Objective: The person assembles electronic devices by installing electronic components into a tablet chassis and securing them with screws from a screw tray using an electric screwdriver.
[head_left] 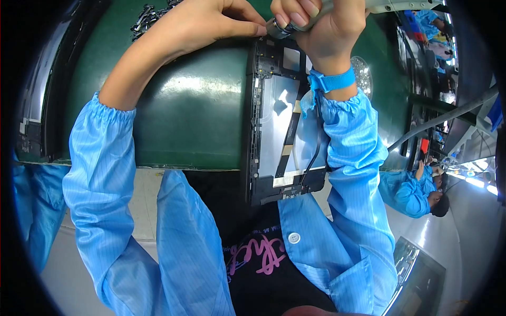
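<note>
An opened tablet-like device (271,105) with a black frame and silver inner plates lies lengthwise on the green bench, its near end jutting over the edge. My right hand (321,31) grips a pale grey electric screwdriver (278,29), whose metal nose points at the device's far end. Beside that nose, my left hand (226,23) is closed in a pinch at the device's far left corner. Whatever its fingertips hold is hidden. A blue strap (337,81) circles my right wrist, its loose end hanging over the device.
Small black parts (150,20) are heaped at the far left of the green bench (195,116). A clear round dish (363,76) holds tiny shiny pieces beyond my right wrist. Another dark device (39,100) stands at far left. Co-workers (414,192) sit at right, past a grey cable (443,120).
</note>
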A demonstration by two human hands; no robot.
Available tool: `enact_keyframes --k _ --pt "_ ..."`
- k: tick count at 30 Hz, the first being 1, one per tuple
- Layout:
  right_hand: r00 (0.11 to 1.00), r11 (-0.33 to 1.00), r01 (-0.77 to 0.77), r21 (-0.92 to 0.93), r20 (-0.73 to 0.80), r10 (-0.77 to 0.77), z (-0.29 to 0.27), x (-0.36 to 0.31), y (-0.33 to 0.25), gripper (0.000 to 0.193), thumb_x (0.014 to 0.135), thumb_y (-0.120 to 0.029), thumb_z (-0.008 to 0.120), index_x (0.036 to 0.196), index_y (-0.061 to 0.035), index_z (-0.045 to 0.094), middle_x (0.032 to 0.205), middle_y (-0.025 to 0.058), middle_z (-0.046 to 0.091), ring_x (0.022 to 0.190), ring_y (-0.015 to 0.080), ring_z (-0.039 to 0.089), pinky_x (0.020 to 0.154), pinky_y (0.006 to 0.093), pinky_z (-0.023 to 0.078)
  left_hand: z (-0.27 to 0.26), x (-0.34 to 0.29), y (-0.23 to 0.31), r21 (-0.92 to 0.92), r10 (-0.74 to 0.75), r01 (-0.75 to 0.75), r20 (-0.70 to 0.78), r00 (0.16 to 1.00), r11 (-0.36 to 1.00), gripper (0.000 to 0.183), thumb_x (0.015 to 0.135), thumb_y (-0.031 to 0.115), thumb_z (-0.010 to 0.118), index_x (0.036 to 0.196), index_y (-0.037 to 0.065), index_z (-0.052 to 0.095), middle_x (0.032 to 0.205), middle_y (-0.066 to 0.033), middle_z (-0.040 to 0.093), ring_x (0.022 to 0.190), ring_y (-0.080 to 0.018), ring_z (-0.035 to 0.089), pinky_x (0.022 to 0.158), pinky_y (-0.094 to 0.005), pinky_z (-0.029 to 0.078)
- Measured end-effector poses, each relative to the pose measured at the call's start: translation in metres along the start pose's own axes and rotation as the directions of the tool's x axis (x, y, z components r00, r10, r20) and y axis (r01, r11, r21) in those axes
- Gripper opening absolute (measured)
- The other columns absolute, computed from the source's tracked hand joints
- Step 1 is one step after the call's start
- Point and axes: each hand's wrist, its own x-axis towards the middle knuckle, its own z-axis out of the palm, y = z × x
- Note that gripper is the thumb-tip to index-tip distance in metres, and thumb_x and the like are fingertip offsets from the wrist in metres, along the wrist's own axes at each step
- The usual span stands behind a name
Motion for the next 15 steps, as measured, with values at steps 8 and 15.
enact_keyframes --k 8,15 --pt "0.999 0.999 -0.039 0.025 0.009 0.039 0.008 -0.006 0.000 0.023 0.098 -0.022 0.057 0.086 -0.0031 0.052 0.048 0.0010 0.038 0.035 0.0135 0.037 0.038 0.0280 0.038 -0.002 0.000 -0.002 0.080 -0.051 0.051 -0.002 0.999 0.995 0.021 0.087 0.014 0.071 0.097 -0.004 0.074 0.083 -0.0095 0.074 0.072 -0.0092 0.062 0.068 -0.0246 0.049" --pt "0.997 0.997 0.072 0.003 -0.011 -0.072 0.008 -0.007 -0.027 0.034 0.098 -0.021 0.049 0.115 0.0067 0.055 0.047 0.0010 0.037 0.035 0.0132 0.037 0.038 0.0293 0.039 0.006 0.005 -0.026 0.005 0.079 -0.079 -0.006 0.997 0.997 0.021 0.088 0.014 0.071 0.100 -0.004 0.073 0.085 -0.0063 0.071 0.079 -0.0094 0.063 0.075 -0.0237 0.051"
